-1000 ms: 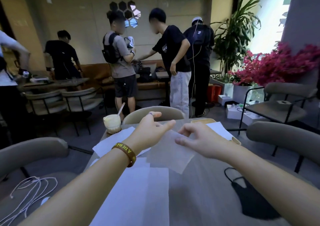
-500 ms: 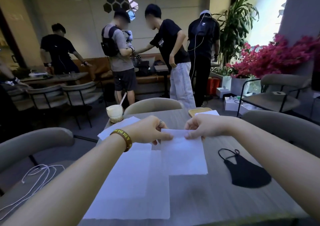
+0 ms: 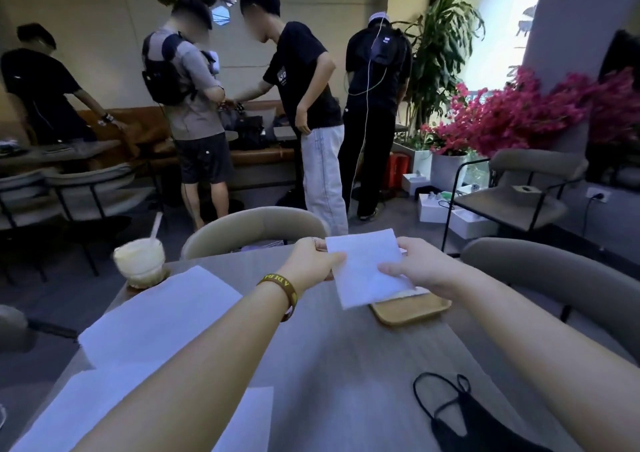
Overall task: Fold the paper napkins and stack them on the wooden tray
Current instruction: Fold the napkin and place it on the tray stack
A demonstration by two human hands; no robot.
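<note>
A folded white napkin [image 3: 363,264] hangs in the air above the far part of the table, over the wooden tray [image 3: 410,310]. My left hand [image 3: 313,261] pinches its left edge and my right hand [image 3: 420,266] pinches its right edge. The tray lies at the far right of the table, mostly covered by the napkin and my right hand; a sliver of white paper shows on it. Unfolded white napkins [image 3: 162,316] lie spread on the left half of the table, partly hidden by my left forearm.
A cup with a pale drink and a straw [image 3: 140,261] stands at the table's far left corner. A black face mask [image 3: 474,417] lies near the front right. Chairs surround the table [image 3: 346,365]; several people stand behind.
Both hands lifted the folded napkin off the table and carried it away from me and to the right, over the wooden tray. The camera view shifted with them.
</note>
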